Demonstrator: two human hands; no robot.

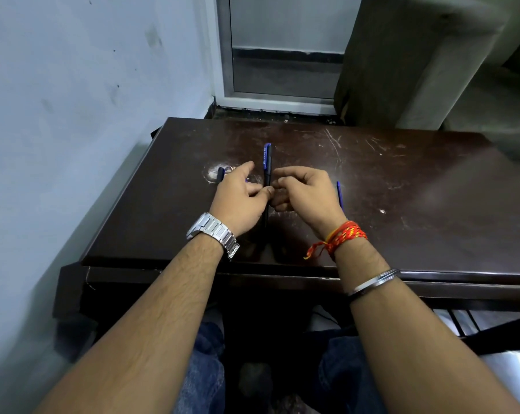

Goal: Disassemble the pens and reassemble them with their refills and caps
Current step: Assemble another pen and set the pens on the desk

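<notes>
Left hand [240, 198]: pinching dark blue plastic pen [267, 159], just right of thumb.
Right hand [305, 192]: pinching it too.
Risk: twisting crookedly, losing grip.

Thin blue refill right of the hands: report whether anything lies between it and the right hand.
Nothing visible does. The thin blue refill lies on the dark wooden table just right of the right hand, with only bare tabletop between them. That hand is busy, though: with the left hand it pinches the dark pen with the blue clip.
</notes>
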